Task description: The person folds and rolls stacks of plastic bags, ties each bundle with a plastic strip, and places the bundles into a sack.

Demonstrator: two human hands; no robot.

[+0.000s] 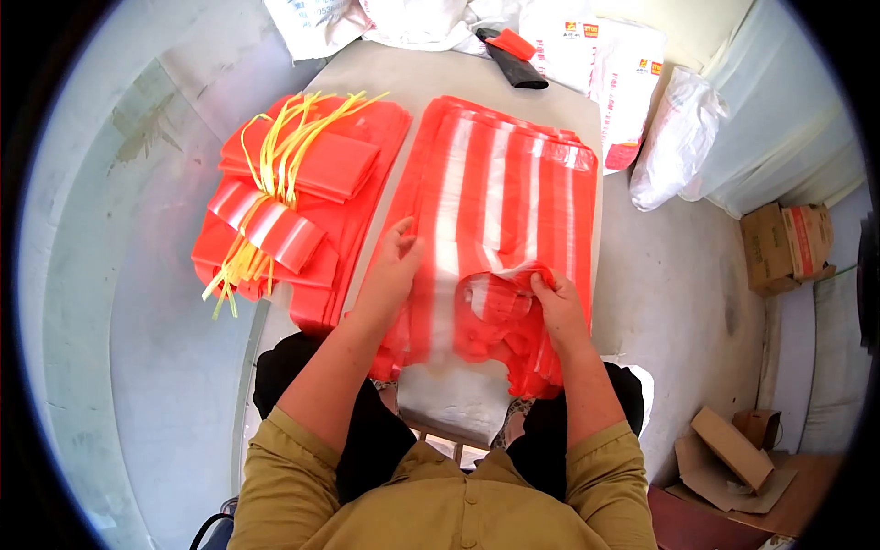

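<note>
A stack of red-and-white striped plastic bags [470,188] lies in front of me, with its cut-out handle ends toward my lap. At the stack's left edge, my left hand [392,268] has its fingers curled in on the side of the top bag. My right hand [561,310] pinches the top bag near its handle opening between thumb and fingers. The plastic there is lifted and crumpled, and more red layers show through the gap beneath. Just what the left fingertips grip is partly hidden.
Left of the stack lie folded red bags [353,220] with a striped folded bundle [266,225] and yellow ties [275,165] on top. White printed sacks [628,82] line the table's far side, near a black roll [513,66]. Cardboard boxes [786,246] stand at right.
</note>
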